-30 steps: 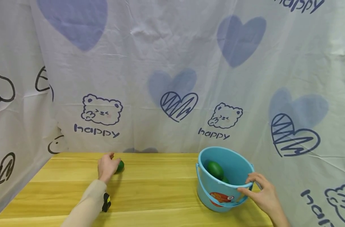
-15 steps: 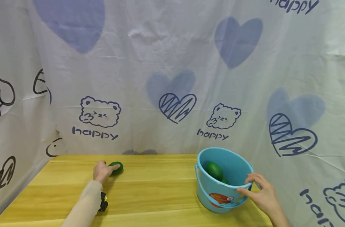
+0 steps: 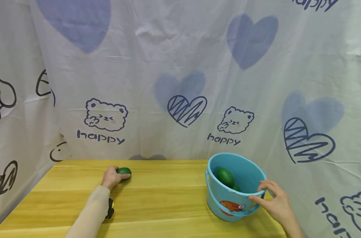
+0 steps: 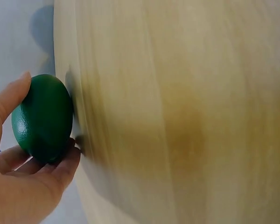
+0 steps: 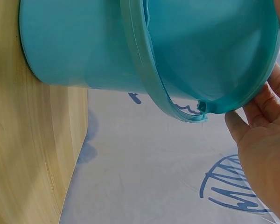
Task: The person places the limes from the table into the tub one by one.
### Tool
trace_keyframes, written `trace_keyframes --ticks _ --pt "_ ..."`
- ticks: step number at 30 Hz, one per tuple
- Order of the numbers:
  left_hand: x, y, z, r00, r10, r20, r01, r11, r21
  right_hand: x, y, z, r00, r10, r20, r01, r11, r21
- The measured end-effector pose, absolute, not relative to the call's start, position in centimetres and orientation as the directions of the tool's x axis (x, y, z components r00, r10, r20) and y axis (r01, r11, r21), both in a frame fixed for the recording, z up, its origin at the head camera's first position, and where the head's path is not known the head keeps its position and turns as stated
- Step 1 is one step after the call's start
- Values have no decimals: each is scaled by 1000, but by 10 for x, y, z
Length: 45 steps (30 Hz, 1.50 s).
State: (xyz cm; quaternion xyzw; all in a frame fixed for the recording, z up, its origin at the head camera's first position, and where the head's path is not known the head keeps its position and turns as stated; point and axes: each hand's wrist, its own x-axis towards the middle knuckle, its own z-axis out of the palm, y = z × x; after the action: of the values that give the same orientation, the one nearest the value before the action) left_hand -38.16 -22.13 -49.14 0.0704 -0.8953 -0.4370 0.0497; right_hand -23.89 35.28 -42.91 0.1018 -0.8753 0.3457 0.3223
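Note:
My left hand (image 3: 111,178) grips a glossy dark green oval fruit (image 3: 124,171) at the far left of the table. The left wrist view shows the thumb on one end of the fruit (image 4: 43,116) and the fingers curled under the other. At the right stands a light blue bucket (image 3: 215,195), tilted a little towards me. My right hand (image 3: 276,202) holds its rim, thumb outside and fingers over the edge. Inside the bucket lie a green fruit (image 3: 225,177) and part of a second one (image 3: 235,187). In the right wrist view the bucket's inside is mostly in shadow.
A wood-grain table (image 3: 165,205) carries everything. Behind it and on both sides hangs a white cloth (image 3: 156,138) printed with hearts and bears. The bucket's handle (image 3: 217,202) hangs down its front, across a red label (image 3: 231,206).
My left hand has gone from reaching over the green fruit to gripping it from its left side. The right hand has stayed on the bucket's rim.

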Motion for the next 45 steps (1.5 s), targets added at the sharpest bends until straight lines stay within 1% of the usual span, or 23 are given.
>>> trace_keyframes --ticks 6,26,36,38,42,45 --pt "-383 -219 -492 -988 -145 56 -46 615 787 -237 352 -427 -768 50 639 -398 744 -536" --pt "-375 -202 -484 -975 -197 104 -20 543 839 -235 351 -427 -769 55 637 -387 753 -532" --pt "-374 -192 -472 -986 -130 109 17 561 828 -236 350 -426 -782 59 621 -369 759 -537" --pt "-374 -188 -471 -989 -111 94 21 528 849 -237 350 -426 -782 59 621 -370 757 -538" --pt "-375 -179 -468 -996 -64 64 32 418 908 -237 350 -426 -776 55 629 -379 756 -534" --pt "-376 -172 -464 -997 -31 68 53 359 932 -237 350 -426 -768 51 638 -392 751 -532"
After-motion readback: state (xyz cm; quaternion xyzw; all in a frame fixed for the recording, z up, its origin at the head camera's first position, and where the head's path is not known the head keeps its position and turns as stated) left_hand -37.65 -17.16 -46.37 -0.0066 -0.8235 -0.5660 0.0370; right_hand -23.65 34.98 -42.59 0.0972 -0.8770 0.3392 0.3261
